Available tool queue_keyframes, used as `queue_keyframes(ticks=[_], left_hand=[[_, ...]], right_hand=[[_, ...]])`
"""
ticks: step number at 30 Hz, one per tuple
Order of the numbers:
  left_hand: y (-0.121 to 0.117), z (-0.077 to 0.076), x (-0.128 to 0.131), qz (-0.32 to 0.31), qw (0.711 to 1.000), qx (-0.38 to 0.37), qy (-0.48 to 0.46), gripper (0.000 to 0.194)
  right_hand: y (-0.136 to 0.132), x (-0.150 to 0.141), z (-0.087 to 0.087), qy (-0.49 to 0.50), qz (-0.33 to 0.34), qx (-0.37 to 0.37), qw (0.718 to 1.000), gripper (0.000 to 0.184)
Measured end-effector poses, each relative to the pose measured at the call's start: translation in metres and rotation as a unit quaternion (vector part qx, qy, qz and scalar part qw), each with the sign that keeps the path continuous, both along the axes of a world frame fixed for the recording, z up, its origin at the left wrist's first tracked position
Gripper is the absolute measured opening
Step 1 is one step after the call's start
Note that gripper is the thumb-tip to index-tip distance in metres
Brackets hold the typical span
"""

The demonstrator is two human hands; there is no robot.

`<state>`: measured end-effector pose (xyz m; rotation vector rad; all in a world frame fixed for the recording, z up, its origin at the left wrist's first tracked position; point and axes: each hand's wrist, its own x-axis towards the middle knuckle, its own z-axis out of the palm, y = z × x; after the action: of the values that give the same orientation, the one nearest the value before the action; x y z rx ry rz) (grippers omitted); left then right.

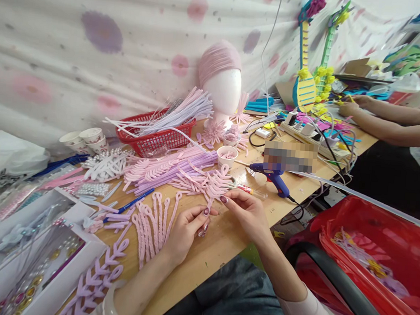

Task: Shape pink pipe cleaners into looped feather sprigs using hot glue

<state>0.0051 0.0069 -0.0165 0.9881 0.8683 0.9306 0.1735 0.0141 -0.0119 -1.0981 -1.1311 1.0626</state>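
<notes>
My left hand [187, 229] pinches the lower stem of a pink pipe-cleaner sprig [218, 183], which has paired leaf-like strands and a loop at its top. The fingertips of my right hand [248, 213] are closed at the sprig's right side, on one of its strands as far as I can see. Left of my left hand lies a row of pink braided pipe-cleaner strips [154, 223] with looped ends. Behind the sprig are bundles of pink and lilac pipe cleaners [172, 169]. A blue glue gun [274, 178] rests beyond my right hand.
A red basket [153, 141] of pipe cleaners stands near a white foam head [222, 88]. Paper cups [227, 155], a power strip [315, 140] with cables, and a white box [53, 252] of beads surround the work. A red bin [366, 247] is at right, below another person's arms [391, 121].
</notes>
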Motion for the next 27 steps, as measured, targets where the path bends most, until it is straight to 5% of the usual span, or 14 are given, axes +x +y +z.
queue_keyframes(ticks=[27], left_hand=[[0.0006, -0.0024, -0.0008, -0.004, 1.000, 0.021, 0.004, 0.027]], right_hand=[[0.0014, 0.0030, 0.0033, -0.006, 0.021, -0.029, 0.999, 0.026]])
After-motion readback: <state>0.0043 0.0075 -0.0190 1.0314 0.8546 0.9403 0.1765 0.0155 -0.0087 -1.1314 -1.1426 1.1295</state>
